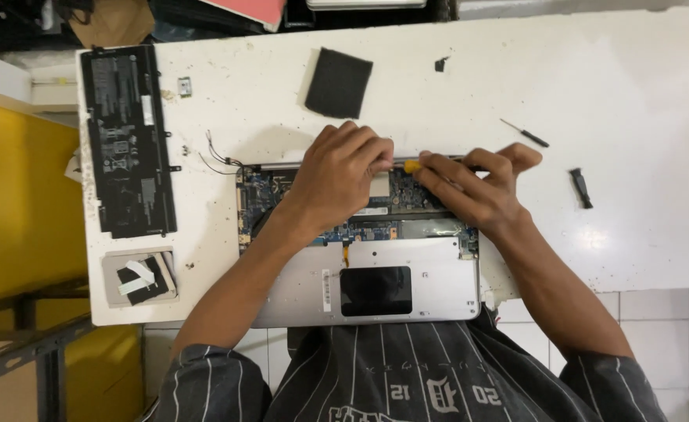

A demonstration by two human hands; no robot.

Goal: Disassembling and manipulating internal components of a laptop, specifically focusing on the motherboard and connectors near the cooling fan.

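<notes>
An opened silver laptop base [407, 293] lies bottom-up on the white table [633, 94], its blue circuit board [262, 191] exposed. My left hand [336, 176] rests on the board near the far edge, fingers curled down. My right hand [473, 187] grips a yellow-handled screwdriver [411, 166], its tip pointing left toward my left fingers at the laptop's far edge. The spot under the fingers is hidden.
A long black battery pack [129, 141] lies at the table's left edge. Below it sits a small grey part with white tape [139, 277]. A black foam pad [338, 82], a thin screwdriver [526, 134], a small black tool [580, 187] and loose black wires [218, 154] lie around.
</notes>
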